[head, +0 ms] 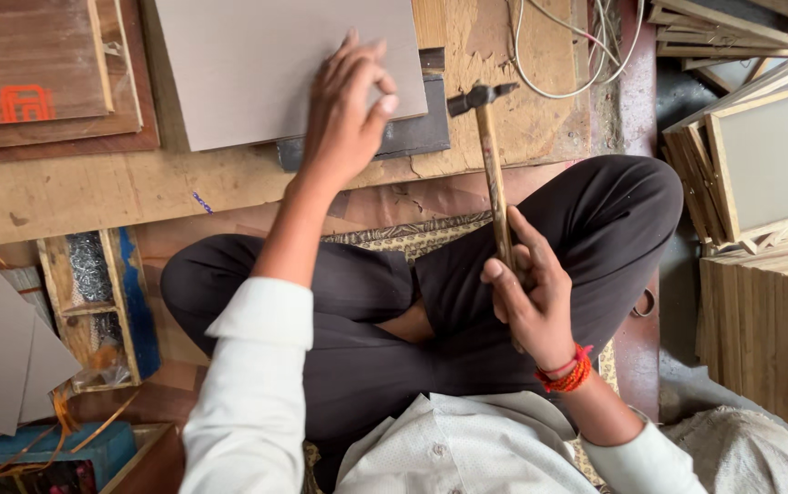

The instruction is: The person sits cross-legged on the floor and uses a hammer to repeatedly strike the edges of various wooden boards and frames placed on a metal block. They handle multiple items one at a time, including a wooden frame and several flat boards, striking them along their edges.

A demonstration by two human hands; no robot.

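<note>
Gripping a wooden-handled hammer [490,155] upright over the lap, the right hand [531,297] is clenched on its shaft. The left hand [344,114] presses loose fingers on a grey board [266,64], which lies atop a plywood slab [110,187]; white cables [563,46] lie beyond.

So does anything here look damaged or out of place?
Mostly no. The plywood base under the grey board is chipped and worn, and white cable lies loose across it. The hammer looks intact.

I see soft, even daylight, no glare, faint shadows only; sharp centre, slight wide-angle stretch and blur at edges.
</note>
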